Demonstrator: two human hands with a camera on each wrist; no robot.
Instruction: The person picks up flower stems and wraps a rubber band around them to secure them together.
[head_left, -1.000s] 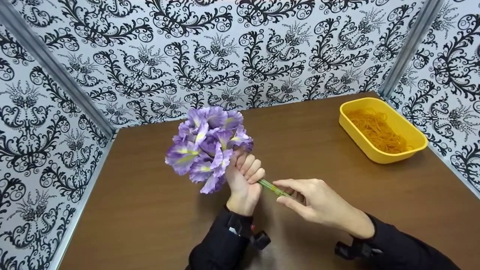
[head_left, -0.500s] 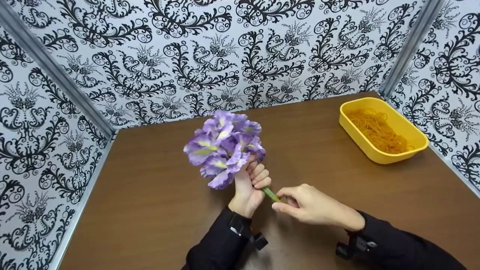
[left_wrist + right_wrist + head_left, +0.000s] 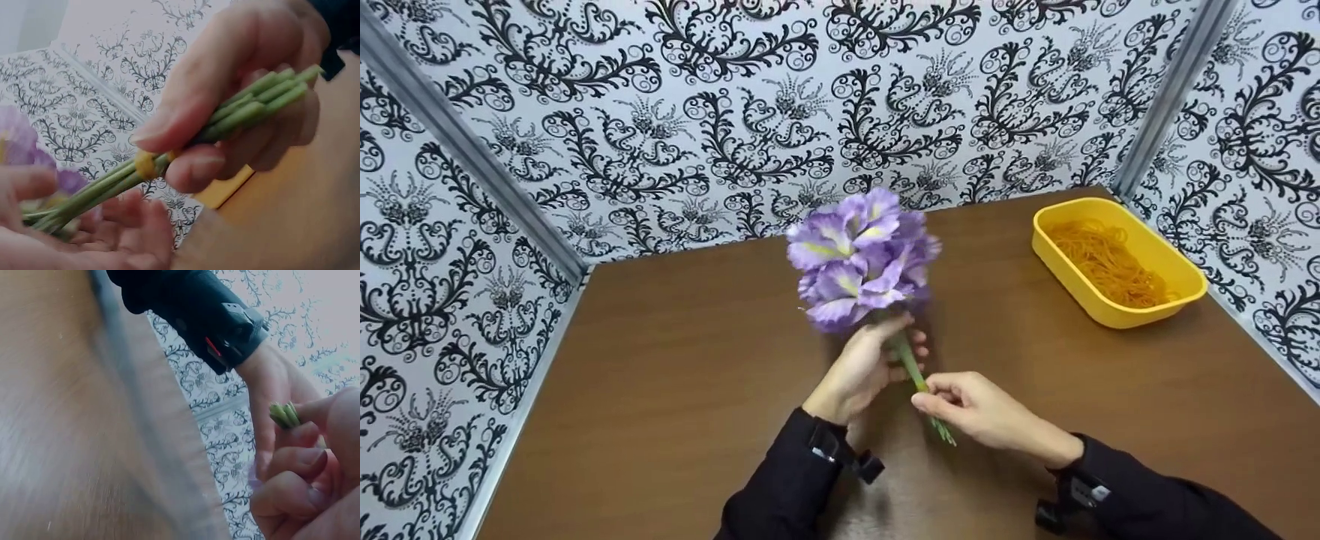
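Observation:
In the head view, a bunch of purple artificial irises with yellow-streaked petals tilts up over the table. My right hand pinches its green stems between thumb and fingers, right at a yellow rubber band wrapped round them. Past that grip the cut stem ends stick out in the right wrist view. My left hand lies loosely under the blooms, thumb straight and fingers relaxed behind the stems. The left wrist view shows its palm turned upward, with the stems running across it.
At the back right of the brown table stands a yellow tub holding a tangle of orange-brown rubber bands. Patterned white-and-black walls with grey metal corner posts enclose the back and sides.
The irises have moved right and turned more upright. My left hand has loosened from a tight grip on the stems; the right hand still pinches them, with the ends now showing below it.

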